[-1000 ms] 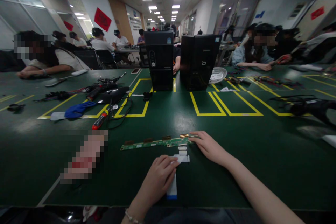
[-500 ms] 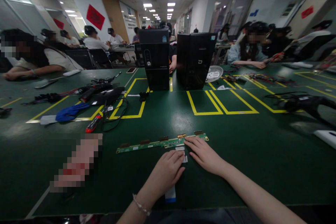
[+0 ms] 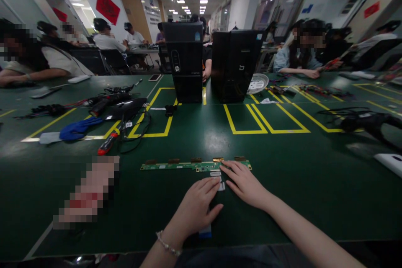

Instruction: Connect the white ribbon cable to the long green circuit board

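Note:
A long, narrow green circuit board (image 3: 169,166) with brown tabs along its far edge lies on the table in front of me. My right hand (image 3: 246,180) rests with its fingers stretched out, the fingertips on the right half of the board. Just nearer to me, my left hand (image 3: 199,203) lies palm down, fingers extended and thumb apart. Its fingertips touch a white flat ribbon cable (image 3: 216,174) at the board's near edge. The cable's blue-ended tail (image 3: 205,232) shows below the left hand; the stretch between is hidden under it.
Two black computer towers (image 3: 186,63) (image 3: 234,67) stand across the green table. A red-and-black screwdriver (image 3: 108,143), a blue cloth-like item (image 3: 80,129) and tangled cables lie left. A black cabled device (image 3: 361,120) and a white object (image 3: 389,163) are at right. A blurred-out item (image 3: 91,192) lies front left.
The board's left end has swung away from me, so the board now lies nearly level across the view. My left thumb has spread out. The view has shifted slightly.

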Demonstrator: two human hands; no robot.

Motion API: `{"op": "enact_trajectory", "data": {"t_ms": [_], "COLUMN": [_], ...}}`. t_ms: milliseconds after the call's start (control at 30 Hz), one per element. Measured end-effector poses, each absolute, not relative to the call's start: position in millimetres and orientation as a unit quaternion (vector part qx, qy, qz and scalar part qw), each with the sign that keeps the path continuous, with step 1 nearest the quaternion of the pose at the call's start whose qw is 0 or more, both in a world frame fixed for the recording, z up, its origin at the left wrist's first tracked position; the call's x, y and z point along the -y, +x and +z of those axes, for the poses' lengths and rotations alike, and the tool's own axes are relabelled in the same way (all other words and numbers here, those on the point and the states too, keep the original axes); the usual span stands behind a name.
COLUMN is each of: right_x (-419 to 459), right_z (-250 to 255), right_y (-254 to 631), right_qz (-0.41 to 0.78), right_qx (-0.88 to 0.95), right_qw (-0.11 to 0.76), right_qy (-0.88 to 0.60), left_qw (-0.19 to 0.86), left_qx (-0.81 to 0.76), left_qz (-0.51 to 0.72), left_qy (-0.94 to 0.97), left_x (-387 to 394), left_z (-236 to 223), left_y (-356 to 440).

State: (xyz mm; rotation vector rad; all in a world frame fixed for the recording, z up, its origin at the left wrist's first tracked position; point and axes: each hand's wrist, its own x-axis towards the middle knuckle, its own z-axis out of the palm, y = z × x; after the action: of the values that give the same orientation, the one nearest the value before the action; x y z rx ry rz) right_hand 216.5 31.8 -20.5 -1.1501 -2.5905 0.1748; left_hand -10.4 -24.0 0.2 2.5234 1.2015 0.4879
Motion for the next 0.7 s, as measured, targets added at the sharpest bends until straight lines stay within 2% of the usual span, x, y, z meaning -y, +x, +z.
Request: {"op": "enact_trajectory", "data": {"t_ms": [267, 700], "right_x": [-32.4, -34.7], "right_z": [-19.6, -19.5], "right_y": [215.6, 211.6], "right_qz": [0.077, 0.060], "right_qx": [0.901, 0.903], "right_qw": [0.150, 0.145], "right_qy": [-0.400, -0.400], "left_qw": [0.132, 0.167], "left_qx": [-0.420, -0.422], "left_qz": [0.170, 0.132], "left_qy": [0.882, 0.881], "left_x": [24.7, 22.1], "left_z": [-4.1, 0.7], "left_y": [-10.8, -11.6]}}
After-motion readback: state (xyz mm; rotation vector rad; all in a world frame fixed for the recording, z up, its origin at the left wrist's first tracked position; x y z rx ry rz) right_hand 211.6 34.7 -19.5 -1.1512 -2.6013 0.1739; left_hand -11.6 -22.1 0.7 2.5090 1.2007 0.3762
